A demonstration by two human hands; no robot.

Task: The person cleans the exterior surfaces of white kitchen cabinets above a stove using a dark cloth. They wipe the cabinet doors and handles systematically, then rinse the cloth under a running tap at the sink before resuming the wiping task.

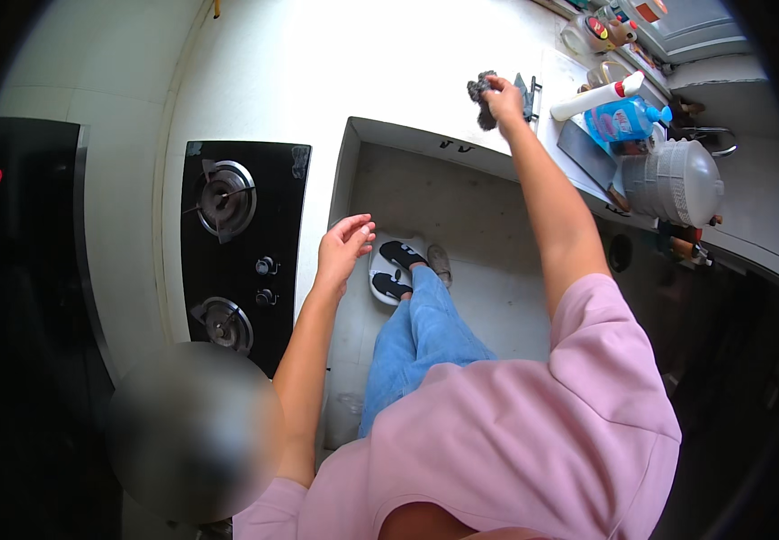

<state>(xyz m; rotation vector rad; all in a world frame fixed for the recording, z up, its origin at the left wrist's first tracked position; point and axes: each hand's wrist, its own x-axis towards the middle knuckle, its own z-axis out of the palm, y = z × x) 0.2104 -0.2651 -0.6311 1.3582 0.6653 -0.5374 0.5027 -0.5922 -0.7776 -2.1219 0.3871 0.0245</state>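
My right hand (504, 102) reaches out over the white countertop (396, 61) and grips a crumpled dark grey cloth (486, 116). The cloth seems to lie against the counter near its front edge. Just beyond that hand is a small grey item with a black bar-like part (528, 98), whose kind I cannot tell. My left hand (344, 251) hangs in the air by the front edge, to the right of the black gas hob (247, 196). Its fingers are loosely bent and apart, with nothing in them.
Right of the cloth are a white spray bottle (585, 105), a blue pump bottle (619, 120), a cleaver (586, 155) and a grey colander (646, 179) near the sink faucet (727, 138). Jars (581, 35) line the back. My feet rest on a white platform (384, 291) below.
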